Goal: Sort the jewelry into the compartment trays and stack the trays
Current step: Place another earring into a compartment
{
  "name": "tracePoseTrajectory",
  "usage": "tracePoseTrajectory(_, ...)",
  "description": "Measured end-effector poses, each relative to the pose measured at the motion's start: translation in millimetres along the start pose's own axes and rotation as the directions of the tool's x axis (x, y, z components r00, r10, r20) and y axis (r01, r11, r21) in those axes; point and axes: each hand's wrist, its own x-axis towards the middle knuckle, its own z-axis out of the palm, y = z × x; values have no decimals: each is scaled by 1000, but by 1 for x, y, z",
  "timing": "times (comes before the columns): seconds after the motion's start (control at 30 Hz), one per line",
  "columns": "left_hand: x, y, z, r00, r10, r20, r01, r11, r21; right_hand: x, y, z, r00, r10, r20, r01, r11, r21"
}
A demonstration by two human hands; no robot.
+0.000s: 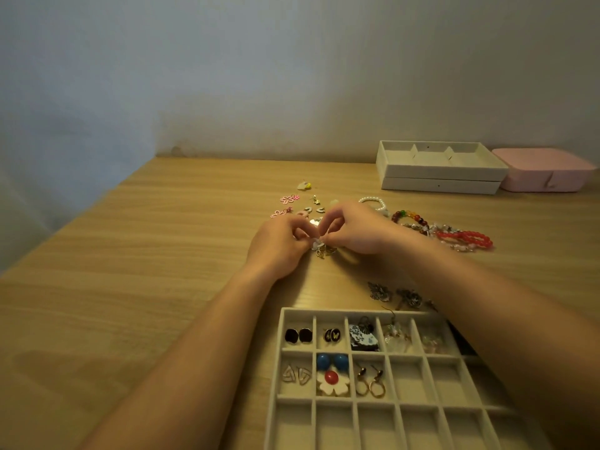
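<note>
1. Light wood-grain table (162,254): smooth, matt.
2. Beige compartment tray (373,404): matt, velvety cloth lining.
3. Red bead bracelet (467,238): glossy.
4. Round blue earrings (331,361): glossy, smooth.

The table (156,254) shows tan wood grain; the compartment tray (281,352) is cream, the box (545,175) pink, the bead bracelet (467,238) red.

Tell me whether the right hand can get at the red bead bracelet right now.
Probably yes: the red bead bracelet lies uncovered on the table, near the right hand, though that hand is busy pinching a small jewelry piece.
</note>
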Motion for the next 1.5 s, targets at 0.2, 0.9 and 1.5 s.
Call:
tracePoseTrajectory(0.2,-3,1,-3,1000,-20,8,21,1000,-20,-4,-4,-1,1000,-3,1,3,999,-45)
tracePoseTrajectory(0.9,-18,30,-9,984,-37,173,168,503,-847,-39,-19,-19,969,31,-246,82,896,436)
tracePoseTrajectory(1.5,-33,63,-21,949,-148,278,314,501,-806,-63,-36,-38,929,104,-354,104,847,522)
